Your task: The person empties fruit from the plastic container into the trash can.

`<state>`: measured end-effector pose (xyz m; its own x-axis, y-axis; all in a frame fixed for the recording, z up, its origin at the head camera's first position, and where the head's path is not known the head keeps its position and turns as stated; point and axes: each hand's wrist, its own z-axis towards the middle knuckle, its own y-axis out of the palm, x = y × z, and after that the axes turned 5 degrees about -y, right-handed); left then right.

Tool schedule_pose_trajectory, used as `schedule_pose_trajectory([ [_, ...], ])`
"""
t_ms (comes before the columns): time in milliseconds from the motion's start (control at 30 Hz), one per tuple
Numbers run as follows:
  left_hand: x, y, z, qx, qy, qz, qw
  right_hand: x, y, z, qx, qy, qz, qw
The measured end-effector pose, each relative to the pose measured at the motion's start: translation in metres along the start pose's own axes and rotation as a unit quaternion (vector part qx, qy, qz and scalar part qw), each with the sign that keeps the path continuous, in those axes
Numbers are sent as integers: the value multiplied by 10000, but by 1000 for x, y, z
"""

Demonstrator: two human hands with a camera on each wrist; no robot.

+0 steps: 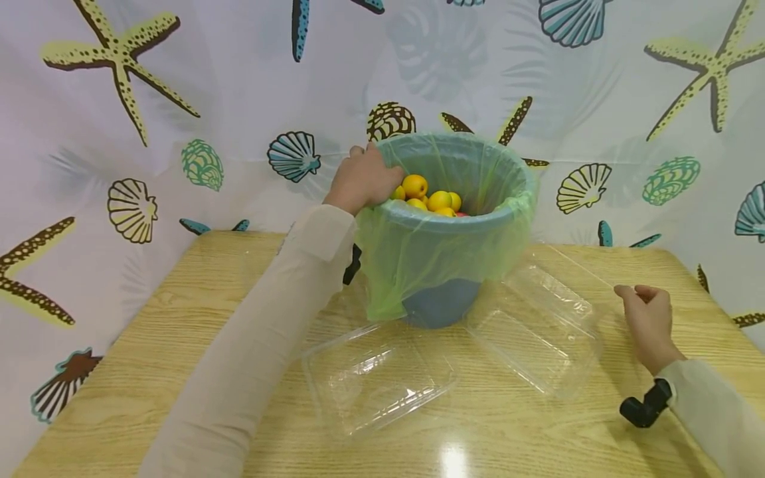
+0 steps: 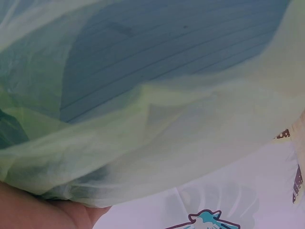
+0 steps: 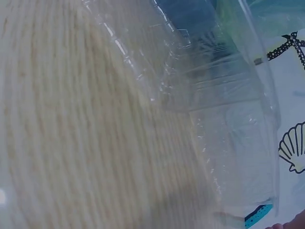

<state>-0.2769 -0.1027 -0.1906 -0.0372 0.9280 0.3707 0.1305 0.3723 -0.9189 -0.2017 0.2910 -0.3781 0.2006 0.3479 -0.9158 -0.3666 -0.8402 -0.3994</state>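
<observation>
A blue bucket (image 1: 445, 302) stands on the table, lined with a thin green plastic bag (image 1: 442, 249) folded out over its rim. Several round yellow fruits (image 1: 440, 200) lie inside, with a bit of something red among them. My left hand (image 1: 366, 178) grips the bucket's rim and the bag at the left; the left wrist view shows part of that hand (image 2: 52, 212) below the bag. At the right, my right hand (image 1: 650, 325) pinches the raised edge of a clear plastic clamshell box (image 1: 532, 345), which also fills much of the right wrist view.
Another clear plastic box (image 1: 382, 385) lies in front of the bucket, left of the clamshell. The wooden table (image 1: 149, 372) reaches back to a curtain (image 1: 239, 86) printed with starfish and shells. A black camera mount (image 1: 645, 403) sits at my right wrist.
</observation>
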Motion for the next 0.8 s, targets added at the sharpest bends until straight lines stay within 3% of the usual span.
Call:
schedule_pose_trajectory([
  [133, -1, 0, -1, 16, -15, -74, 10000, -14, 3, 3, 315, -287, 3, 9991],
  [333, -3, 1, -1, 55, -19, -191, 9998, -35, 12, 10, 203, -494, 89, 9985],
  [600, -6, 6, 0, 208, 103, -543, 9983, -59, 36, 9, -835, -1097, -205, 9902],
  [800, -13, 10, 1, 447, 127, -1268, 9908, -80, 53, 10, -1431, -1413, -360, 9789],
])
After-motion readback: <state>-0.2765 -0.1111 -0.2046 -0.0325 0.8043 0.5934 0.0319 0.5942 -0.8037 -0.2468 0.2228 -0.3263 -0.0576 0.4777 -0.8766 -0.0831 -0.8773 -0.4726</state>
